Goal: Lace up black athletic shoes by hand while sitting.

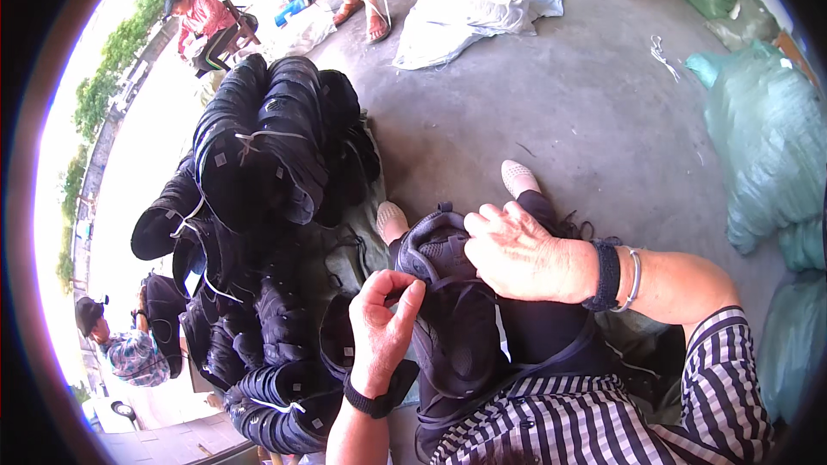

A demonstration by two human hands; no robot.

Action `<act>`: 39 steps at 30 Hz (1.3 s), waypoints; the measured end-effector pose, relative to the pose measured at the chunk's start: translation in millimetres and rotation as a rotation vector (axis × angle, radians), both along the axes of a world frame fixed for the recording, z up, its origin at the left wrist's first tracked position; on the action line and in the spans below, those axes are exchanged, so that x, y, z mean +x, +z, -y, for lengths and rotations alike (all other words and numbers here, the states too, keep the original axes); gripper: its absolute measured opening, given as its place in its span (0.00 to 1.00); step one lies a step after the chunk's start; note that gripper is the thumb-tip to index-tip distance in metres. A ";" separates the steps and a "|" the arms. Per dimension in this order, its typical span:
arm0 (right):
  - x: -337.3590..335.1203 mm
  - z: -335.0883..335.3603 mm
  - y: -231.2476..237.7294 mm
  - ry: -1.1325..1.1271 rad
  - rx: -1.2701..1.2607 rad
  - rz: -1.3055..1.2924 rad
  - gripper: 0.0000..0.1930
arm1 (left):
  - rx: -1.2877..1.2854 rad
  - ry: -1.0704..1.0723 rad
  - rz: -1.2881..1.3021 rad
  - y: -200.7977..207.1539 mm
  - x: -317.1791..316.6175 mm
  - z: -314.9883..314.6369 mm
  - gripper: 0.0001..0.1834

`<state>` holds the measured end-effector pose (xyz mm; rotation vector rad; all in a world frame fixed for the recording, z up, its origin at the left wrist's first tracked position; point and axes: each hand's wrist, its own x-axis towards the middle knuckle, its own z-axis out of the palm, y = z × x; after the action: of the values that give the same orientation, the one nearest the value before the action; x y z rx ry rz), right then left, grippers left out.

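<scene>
Stacked black shoe uppers [250, 189] crowd the left side, just beside the left hand [383, 327], whose thumb and index finger meet at the tips over 1 black shoe [452, 362] on the lap. A dark lace [469, 282] crosses that shoe, so lacing looks part-done, with no finished bow visible. The right hand [508, 254] curls at the collar, its grip impossible to tell, while grey floor [586, 120] offers open room ahead, edged at far right by green sacks [767, 146].
</scene>
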<state>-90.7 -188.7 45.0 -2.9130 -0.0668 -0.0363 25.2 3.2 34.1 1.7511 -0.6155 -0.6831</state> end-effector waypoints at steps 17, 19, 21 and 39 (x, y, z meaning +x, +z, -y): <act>44.4 53.4 30.5 -0.472 0.856 0.598 0.07 | -0.048 0.030 -0.054 -5.6 -3.2 1.1 0.08; 48.9 74.7 29.8 -0.531 0.739 0.579 0.07 | -0.073 0.029 -0.051 -5.3 0.2 0.1 0.08; 42.4 86.1 8.2 -0.504 0.490 0.395 0.08 | -0.057 0.031 -0.080 -4.7 0.6 0.8 0.07; 34.8 -6.9 -14.0 -0.030 1.033 -0.025 0.05 | 0.185 0.023 0.271 3.3 -4.2 6.0 0.09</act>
<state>-55.9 -181.8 31.0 -1.8807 0.0045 -0.0277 20.9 -2.8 37.4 2.0398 -0.7334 -0.5032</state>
